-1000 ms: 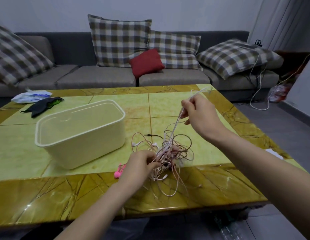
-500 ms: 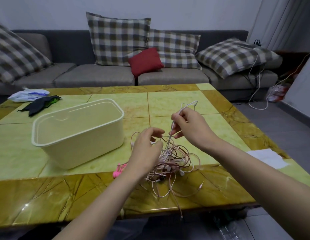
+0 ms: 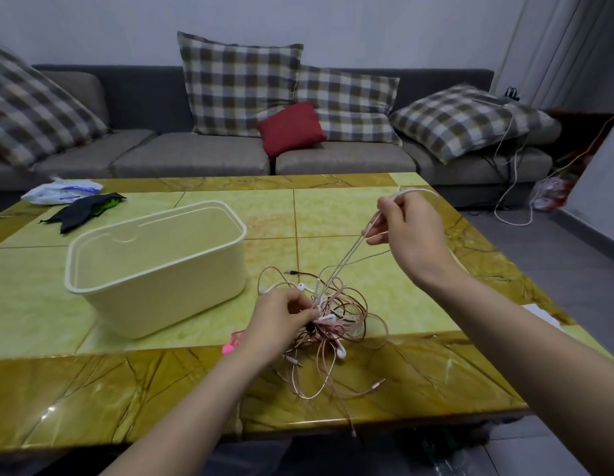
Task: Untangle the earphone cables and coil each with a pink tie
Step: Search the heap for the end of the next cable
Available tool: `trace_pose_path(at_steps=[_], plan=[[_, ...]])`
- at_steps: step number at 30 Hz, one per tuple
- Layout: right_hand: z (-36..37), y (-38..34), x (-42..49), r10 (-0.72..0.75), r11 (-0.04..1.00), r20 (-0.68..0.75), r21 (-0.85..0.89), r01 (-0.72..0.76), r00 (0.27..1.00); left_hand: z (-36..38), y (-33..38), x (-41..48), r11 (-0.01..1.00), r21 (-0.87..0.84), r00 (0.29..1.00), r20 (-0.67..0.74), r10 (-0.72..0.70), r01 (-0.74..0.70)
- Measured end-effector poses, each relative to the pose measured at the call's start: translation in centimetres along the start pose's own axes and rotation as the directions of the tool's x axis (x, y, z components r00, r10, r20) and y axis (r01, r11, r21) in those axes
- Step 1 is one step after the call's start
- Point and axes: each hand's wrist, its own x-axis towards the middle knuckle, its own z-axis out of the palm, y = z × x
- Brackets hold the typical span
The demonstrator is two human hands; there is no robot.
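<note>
A tangle of white, pink and rose-gold earphone cables (image 3: pixel 336 324) lies on the green and yellow table (image 3: pixel 333 218) near its front edge. My left hand (image 3: pixel 281 321) pinches into the left side of the tangle and holds it down. My right hand (image 3: pixel 406 230) is raised above and to the right, pinching a white cable (image 3: pixel 350 255) that runs taut down into the tangle. Several pink ties (image 3: pixel 231 343) lie just left of my left wrist, partly hidden by it.
A cream plastic box (image 3: pixel 154 269) without a lid stands left of the tangle. A black cloth (image 3: pixel 82 211) and a white packet (image 3: pixel 63 190) lie at the table's far left. A white paper (image 3: pixel 542 312) sits at the right edge. A grey sofa (image 3: pixel 195 159) stands behind.
My right hand has risen up and to the right, drawing the white cable taut out of the tangle. My left hand has dropped from the raised cable back onto the tangle.
</note>
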Motion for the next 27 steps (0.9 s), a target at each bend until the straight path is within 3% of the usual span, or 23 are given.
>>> trace_pose_path(at_steps=[3,6,9,11,13,16,18,21,27], plan=[[-0.5,1.2,-0.2,0.017,0.999,-0.034,-0.032,-0.018,0.999,-0.6,0.1,0.1,0.999,0.031,0.999,-0.031,0.039,-0.038],[-1.3,3.2,-0.9,0.158,0.956,0.141,-0.268,-0.116,0.977,-0.9,-0.1,0.0,0.998,0.034,0.997,-0.058,0.053,-0.051],[-1.5,4.9,-2.1,0.442,0.83,0.358,-0.51,-0.224,0.823,-1.0,-0.2,0.0,0.998,0.036,0.997,-0.051,0.055,-0.053],[-1.4,5.0,-2.8,0.524,0.756,0.421,-0.63,-0.177,0.741,-0.9,-0.1,0.1,0.998,0.026,0.998,-0.045,0.052,-0.051],[-1.0,4.5,-3.3,0.45,0.753,0.452,-0.655,-0.055,0.77,-0.8,0.2,0.1,0.998,0.026,0.997,-0.037,0.064,-0.063],[0.1,3.1,-4.3,0.165,0.807,0.464,-0.571,0.151,0.87,-0.7,1.0,0.0,0.994,0.029,0.995,-0.013,0.102,-0.102],[0.9,2.3,-4.9,0.063,0.818,0.528,-0.513,0.259,0.847,-0.5,1.7,0.0,0.99,0.047,0.991,-0.001,0.135,-0.135],[1.9,2.2,-5.4,0.091,0.862,0.602,-0.447,0.24,0.794,-0.4,2.3,-0.3,0.982,0.067,0.984,0.0,0.178,-0.177],[1.6,2.5,-5.0,0.057,0.867,0.55,-0.441,0.231,0.833,0.1,1.7,-0.9,0.986,0.034,0.986,-0.032,0.166,-0.165]])
